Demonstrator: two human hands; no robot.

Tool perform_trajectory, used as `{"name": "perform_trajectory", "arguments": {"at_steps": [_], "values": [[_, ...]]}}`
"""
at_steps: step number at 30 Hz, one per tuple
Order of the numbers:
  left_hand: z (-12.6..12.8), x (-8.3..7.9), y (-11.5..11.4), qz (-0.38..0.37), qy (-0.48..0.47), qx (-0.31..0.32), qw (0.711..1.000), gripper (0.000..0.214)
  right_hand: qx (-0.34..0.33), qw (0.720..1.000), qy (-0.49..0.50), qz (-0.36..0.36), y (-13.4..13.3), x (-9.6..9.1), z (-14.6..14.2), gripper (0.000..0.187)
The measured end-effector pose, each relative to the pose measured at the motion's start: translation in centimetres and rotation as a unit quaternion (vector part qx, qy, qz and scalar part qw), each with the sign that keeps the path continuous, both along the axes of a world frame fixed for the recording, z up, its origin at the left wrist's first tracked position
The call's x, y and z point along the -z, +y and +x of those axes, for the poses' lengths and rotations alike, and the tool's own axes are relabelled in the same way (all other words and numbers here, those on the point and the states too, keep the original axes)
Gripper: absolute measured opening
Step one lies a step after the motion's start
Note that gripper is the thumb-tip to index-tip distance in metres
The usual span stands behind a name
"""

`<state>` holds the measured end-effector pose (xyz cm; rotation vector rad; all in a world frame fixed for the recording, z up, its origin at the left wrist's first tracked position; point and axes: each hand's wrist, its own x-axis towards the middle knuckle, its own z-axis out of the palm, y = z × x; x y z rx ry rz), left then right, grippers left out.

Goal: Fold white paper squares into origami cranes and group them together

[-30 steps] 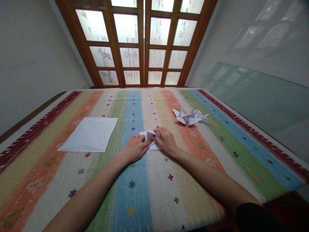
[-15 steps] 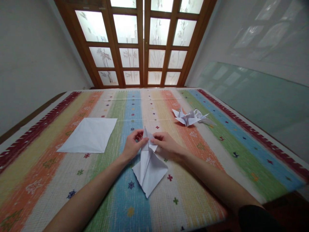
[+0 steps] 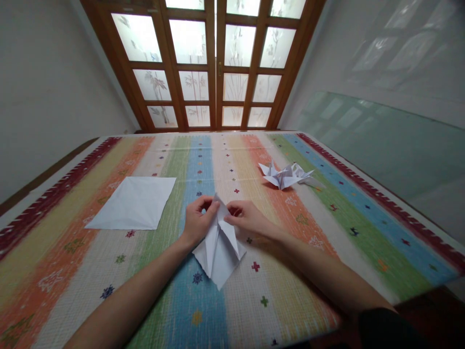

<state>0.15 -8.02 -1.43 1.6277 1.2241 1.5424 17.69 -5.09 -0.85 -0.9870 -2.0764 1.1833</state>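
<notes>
A partly folded sheet of white paper [image 3: 224, 261] lies in front of me, its lower corner pointing toward me and its narrow tip pointing away. My left hand [image 3: 199, 217] pinches it near the far tip, thumb on top. On the other side, my right hand [image 3: 244, 215] is closed with thumb and fingertips at the paper's right edge, below the tip. Two raised flaps stand along the middle, with a crease between them. The fingers under the paper are partly hidden.
A flat white paper sheet [image 3: 136, 203] lies to the left on the striped tablecloth [image 3: 156, 281]. Folded paper cranes [image 3: 285, 175] sit together at the right. Beyond the table's far edge stand wooden doors with frosted panes [image 3: 218, 68]; a glass panel [image 3: 381, 131] leans along the right wall.
The right flap of the folded paper has swung outward to the right, so the middle is more spread. Both hands and the paper have shifted slightly.
</notes>
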Motion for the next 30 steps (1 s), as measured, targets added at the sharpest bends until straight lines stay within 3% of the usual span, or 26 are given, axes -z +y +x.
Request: {"name": "perform_trajectory", "arguments": {"at_steps": [4,8,13,18,22,26,30], "values": [[0.1,-0.6,-0.3,0.118,0.053,0.013,0.991,0.008,0.041,0.987,-0.038,0.148,-0.1,0.2,0.1,0.012],[0.1,-1.0,-0.6,0.218,0.085,0.008,0.972,0.005,0.033,0.944,-0.063,0.321,0.0,0.3,0.7,0.015],[0.0,-0.9,-0.9,0.231,0.106,0.019,0.967,0.009,0.05,0.888,-0.093,0.447,0.7,0.5,1.4,0.019],[-0.4,-0.1,-0.4,0.162,0.105,0.063,0.979,0.034,0.035,0.864,-0.132,0.485,2.1,1.6,2.2,0.02],[-1.1,1.2,0.6,0.038,0.171,0.116,0.978,0.049,-0.015,0.872,-0.154,0.465,2.7,2.8,2.7,0.017],[-1.5,2.5,1.1,-0.008,0.323,0.206,0.924,0.044,-0.057,0.882,-0.194,0.425,2.8,3.4,2.9,0.016],[-1.3,2.7,1.0,-0.016,0.443,0.22,0.869,0.042,-0.088,0.871,-0.251,0.413,2.2,3.0,3.2,0.015]]}}
